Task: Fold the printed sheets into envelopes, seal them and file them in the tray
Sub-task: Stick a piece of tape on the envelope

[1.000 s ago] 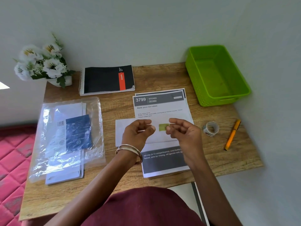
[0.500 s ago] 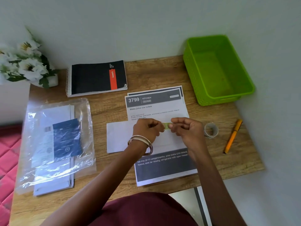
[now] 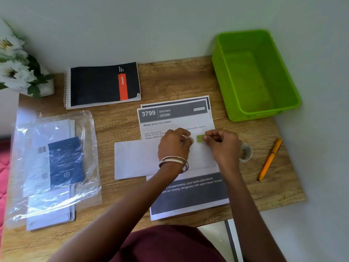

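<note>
A: Quick rundown, L to R?

B: Far left, white flowers [image 3: 13,70]. Near left, clear bag of blank envelopes [image 3: 52,167]. Black notebook [image 3: 103,84] far side of the table [image 3: 179,80].

A: And the work itself?

B: Centre. White envelope [image 3: 136,159] lies across the printed sheets [image 3: 175,118]; at least 2 sheets in that stack. Left hand [image 3: 174,146], fingers curled, pinches 1 end of a strip of tape [image 3: 199,138]. Right hand [image 3: 221,143] pinches the other end. Strip's stretched between them at the envelope's far edge; can't tell if it's touching paper.

A: So it's the sealing step?

B: Looks like it. To do it well, I'd keep the strip taut, centre it half on the flap, half on the body, lay 1 end 1st, then smooth across so no wrinkles.

A: Right side?

B: Tape roll [image 3: 245,153] just beside the right wrist, orange pen [image 3: 270,159] beyond it. Green tray [image 3: 222,76] far right; no envelope visible in it, so filing's not started.
</note>
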The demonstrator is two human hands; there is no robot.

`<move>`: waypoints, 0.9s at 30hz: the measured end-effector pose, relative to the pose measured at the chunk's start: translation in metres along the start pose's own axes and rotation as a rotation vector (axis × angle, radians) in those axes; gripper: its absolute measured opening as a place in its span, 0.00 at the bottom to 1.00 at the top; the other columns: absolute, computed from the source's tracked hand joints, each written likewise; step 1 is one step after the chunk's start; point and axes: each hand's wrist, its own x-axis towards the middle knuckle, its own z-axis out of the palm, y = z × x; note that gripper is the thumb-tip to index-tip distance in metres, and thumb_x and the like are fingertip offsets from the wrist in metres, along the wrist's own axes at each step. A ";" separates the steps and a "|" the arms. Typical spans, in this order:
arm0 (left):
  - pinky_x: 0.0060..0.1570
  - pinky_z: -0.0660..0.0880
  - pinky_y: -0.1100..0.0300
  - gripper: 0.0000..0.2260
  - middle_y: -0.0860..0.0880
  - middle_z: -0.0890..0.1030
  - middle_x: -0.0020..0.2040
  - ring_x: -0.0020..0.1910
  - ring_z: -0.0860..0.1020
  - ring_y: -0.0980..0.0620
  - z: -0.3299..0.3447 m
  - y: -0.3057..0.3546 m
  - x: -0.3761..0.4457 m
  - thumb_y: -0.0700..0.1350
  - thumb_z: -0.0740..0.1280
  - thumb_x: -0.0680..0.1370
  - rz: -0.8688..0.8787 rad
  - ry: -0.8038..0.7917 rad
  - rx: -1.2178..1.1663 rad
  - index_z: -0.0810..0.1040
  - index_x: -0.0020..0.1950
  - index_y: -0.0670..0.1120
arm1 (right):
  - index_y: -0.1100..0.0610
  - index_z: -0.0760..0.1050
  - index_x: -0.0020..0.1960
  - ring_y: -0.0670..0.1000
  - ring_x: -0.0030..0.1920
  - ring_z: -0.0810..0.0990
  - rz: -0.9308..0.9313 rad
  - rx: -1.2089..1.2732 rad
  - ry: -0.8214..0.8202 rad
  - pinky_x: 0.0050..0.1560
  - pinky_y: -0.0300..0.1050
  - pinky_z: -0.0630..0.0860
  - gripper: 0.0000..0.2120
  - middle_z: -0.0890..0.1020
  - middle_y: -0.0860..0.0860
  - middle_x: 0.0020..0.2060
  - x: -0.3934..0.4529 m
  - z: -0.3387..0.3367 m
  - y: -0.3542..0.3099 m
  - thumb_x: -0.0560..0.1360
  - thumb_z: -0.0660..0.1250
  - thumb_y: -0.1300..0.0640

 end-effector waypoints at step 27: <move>0.48 0.72 0.54 0.09 0.50 0.73 0.45 0.47 0.73 0.49 0.023 -0.002 -0.008 0.53 0.69 0.72 0.053 0.139 0.135 0.81 0.51 0.57 | 0.59 0.82 0.44 0.45 0.35 0.76 -0.141 -0.237 -0.007 0.34 0.26 0.65 0.03 0.80 0.48 0.34 0.004 0.009 -0.002 0.72 0.71 0.64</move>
